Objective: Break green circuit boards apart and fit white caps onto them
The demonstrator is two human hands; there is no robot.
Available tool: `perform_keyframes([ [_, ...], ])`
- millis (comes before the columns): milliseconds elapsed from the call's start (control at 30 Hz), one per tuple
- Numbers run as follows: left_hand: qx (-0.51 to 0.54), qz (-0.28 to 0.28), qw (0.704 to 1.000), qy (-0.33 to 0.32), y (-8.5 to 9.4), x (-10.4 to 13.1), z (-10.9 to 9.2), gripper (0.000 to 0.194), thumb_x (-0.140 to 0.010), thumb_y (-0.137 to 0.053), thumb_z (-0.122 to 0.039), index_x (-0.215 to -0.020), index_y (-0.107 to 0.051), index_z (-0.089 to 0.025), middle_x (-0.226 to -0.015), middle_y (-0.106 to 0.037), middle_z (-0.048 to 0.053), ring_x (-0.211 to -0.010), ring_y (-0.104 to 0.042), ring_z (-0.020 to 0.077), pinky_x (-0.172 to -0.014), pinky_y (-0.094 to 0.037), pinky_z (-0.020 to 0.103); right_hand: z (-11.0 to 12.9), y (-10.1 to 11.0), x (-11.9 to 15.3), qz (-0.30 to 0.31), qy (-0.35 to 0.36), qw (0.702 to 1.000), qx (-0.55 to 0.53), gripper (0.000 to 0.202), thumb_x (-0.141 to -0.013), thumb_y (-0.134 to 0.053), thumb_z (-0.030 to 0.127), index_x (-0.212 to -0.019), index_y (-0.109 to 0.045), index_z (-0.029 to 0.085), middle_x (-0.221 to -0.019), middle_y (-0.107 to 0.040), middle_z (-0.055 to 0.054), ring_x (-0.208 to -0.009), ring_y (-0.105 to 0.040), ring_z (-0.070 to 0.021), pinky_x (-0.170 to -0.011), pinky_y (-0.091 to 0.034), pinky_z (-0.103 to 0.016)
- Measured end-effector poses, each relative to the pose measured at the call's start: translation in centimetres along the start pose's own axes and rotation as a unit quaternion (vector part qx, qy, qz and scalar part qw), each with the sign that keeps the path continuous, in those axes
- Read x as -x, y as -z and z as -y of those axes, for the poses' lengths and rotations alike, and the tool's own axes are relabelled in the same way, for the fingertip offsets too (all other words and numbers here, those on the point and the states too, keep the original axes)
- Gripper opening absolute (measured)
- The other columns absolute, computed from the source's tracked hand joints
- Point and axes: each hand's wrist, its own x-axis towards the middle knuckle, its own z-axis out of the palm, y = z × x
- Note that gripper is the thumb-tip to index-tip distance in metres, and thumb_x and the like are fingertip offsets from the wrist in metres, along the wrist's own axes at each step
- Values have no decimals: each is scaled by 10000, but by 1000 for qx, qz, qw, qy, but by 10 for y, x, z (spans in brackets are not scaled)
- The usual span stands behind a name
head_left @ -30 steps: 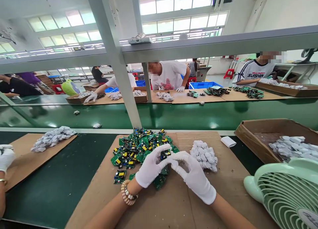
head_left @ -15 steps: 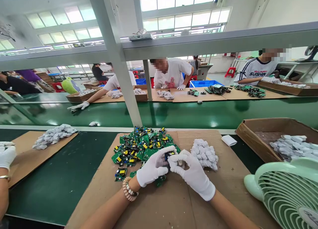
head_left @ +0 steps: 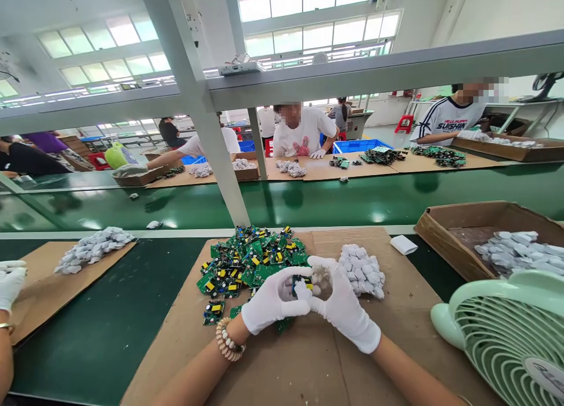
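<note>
My white-gloved left hand [head_left: 268, 300] grips a small circuit board [head_left: 296, 284] with a yellow part on it, between thumb and fingers. Against the board's near face lies a crumpled white piece [head_left: 302, 291], which the fingertips of my gloved right hand [head_left: 346, 309] pinch. Both hands meet over the cardboard sheet [head_left: 282, 371]. Just behind them spreads a heap of green circuit boards [head_left: 247, 265] with yellow and black parts. To the right of my right hand sits a heap of white wrapped pieces [head_left: 361, 271].
A light green fan [head_left: 506, 335] fills the lower right, with a cardboard box [head_left: 445, 247] of white pieces behind it. A folded white slip [head_left: 403, 245] lies nearby. Beyond runs a green conveyor belt [head_left: 308, 203]; co-workers sit across it. At left, a neighbour's gloved hand [head_left: 11, 282] shows.
My right fingers have opened out around the board, and the white piece now shows against it. Across the belt, a co-worker's reaching arm has drawn back to a box. The view has shifted slightly.
</note>
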Motion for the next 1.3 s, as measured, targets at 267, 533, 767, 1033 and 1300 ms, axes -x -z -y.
perform_keyframes([
  [267,59,3,998,23,-4,1,-2,543,-446,-864,-263,-929,-652,-140,-723,-655,28,-679,-612,152,-669,-498,279,-13,-11,2,62,-82,978,-181,1067,-394,-768,631,-1318,-370,276,-987,-522,-46,-791,-537,-173,-767,-463,-356],
  [533,-44,-100,993,-52,2,3,-12,336,-710,-677,-284,-1008,-599,-153,-653,-567,-17,-606,-578,117,-595,-534,270,3,3,-10,150,-124,864,-464,999,-553,-392,859,-1363,-361,275,-1312,-466,-130,-1082,-514,-276,-903,-420,-452],
  [767,-327,-30,939,-104,-6,6,-8,574,-734,-508,-111,-1301,-429,-163,-898,-622,36,-755,-557,119,-784,-483,273,17,6,-3,178,-113,937,-280,536,-830,-368,603,-1296,-449,353,-1369,-452,-6,-1306,-341,-212,-1023,-319,-452],
  [1033,-325,63,939,-90,-15,14,-3,782,-644,-510,-67,-1390,-293,-148,-697,-490,-21,-580,-439,82,-569,-432,190,16,4,1,124,-21,990,-61,559,-936,-116,343,-1083,-606,116,-1136,-640,-34,-1200,-459,-94,-896,-442,-289],
  [1300,-355,105,918,-140,-23,17,-7,816,-549,-496,-39,-1347,-383,-167,-638,-473,-43,-545,-392,79,-550,-416,189,9,-3,12,211,-95,941,-245,584,-853,-310,607,-1343,-397,301,-1460,-309,-58,-1247,-436,-225,-1038,-343,-413],
])
